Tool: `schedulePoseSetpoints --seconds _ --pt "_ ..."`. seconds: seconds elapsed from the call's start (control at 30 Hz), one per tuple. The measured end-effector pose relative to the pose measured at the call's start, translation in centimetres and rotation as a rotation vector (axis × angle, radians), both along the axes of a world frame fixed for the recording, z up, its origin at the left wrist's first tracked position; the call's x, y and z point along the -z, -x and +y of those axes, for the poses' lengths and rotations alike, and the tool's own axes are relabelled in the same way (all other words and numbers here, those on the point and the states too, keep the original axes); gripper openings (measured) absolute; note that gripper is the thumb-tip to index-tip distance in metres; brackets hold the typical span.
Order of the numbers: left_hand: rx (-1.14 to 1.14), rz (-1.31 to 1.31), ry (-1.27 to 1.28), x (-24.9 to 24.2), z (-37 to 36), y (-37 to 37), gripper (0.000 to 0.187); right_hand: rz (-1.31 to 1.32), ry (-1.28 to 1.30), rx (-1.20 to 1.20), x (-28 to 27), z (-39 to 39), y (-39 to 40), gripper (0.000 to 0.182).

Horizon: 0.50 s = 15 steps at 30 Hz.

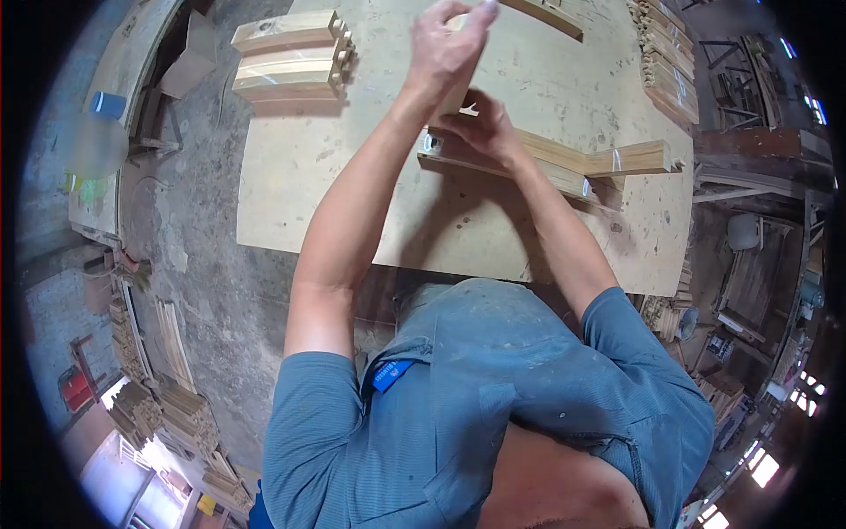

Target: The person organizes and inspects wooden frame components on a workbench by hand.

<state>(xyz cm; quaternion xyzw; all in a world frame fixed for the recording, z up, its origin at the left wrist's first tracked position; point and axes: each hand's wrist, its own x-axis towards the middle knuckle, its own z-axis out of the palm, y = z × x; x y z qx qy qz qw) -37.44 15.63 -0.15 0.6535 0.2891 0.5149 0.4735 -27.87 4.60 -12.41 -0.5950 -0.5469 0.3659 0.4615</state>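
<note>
My left hand [448, 48] is closed around the upper part of a wooden post [460, 93], which stands up at the left end of a wooden rail [551, 159]. Low on the post, my right hand [485, 128] curls its fingers around the joint between post and rail; the exact contact is partly hidden. At the rail's right end another wooden post [630, 159] is joined, with a tenon at its free end and chalk-like marks near the joint. These pieces rest on a pale plywood tabletop [352, 203].
Several notched wooden pieces [286, 57] lie side by side at the table's far left. A wooden bar [551, 16] lies at the far edge. A row of stacked wooden pieces [665, 66] lines the right side. Timber stacks [172, 410] stand on the floor at lower left.
</note>
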Motion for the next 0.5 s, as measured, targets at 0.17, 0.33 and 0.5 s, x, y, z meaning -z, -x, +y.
schedulePoseSetpoints --seconds 0.17,0.33,0.5 --pt "-0.045 -0.057 0.133 0.5 -1.3 0.6 0.036 -0.325 -0.129 0.009 0.5 0.9 -0.6 0.043" --pt "-0.086 -0.109 -0.103 3.6 -3.7 1.8 0.036 -0.6 -0.383 -0.032 2.5 0.8 -1.0 0.049" --pt "-0.004 0.04 -0.109 2.2 -2.8 2.8 0.055 -0.523 -0.236 0.172 -1.3 -3.5 -0.5 0.049"
